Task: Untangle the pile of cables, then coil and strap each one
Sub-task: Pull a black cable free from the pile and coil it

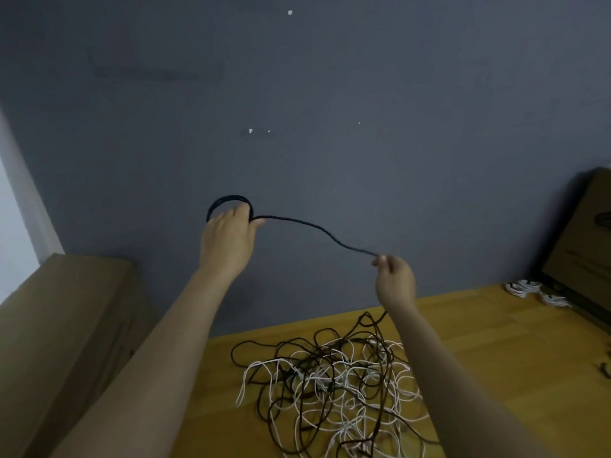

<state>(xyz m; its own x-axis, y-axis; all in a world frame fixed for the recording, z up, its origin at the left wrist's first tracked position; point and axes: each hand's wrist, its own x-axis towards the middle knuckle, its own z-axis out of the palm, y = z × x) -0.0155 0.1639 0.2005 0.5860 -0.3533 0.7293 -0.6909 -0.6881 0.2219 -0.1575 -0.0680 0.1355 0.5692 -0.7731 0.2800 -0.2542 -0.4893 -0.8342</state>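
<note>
Head view: the left hand (228, 238) grips a black coil (230, 202) held up, while the right hand (395, 279) pinches its cable above the pile (330, 391) on the surface (496, 342). Coiling is underway, I judge; next calls for another loop.

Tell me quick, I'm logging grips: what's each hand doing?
Left hand: holds the coiled black cable.
Right hand: pinches that cable's free run.

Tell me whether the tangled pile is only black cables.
No, the pile on the table mixes white cables with dark ones.
</note>
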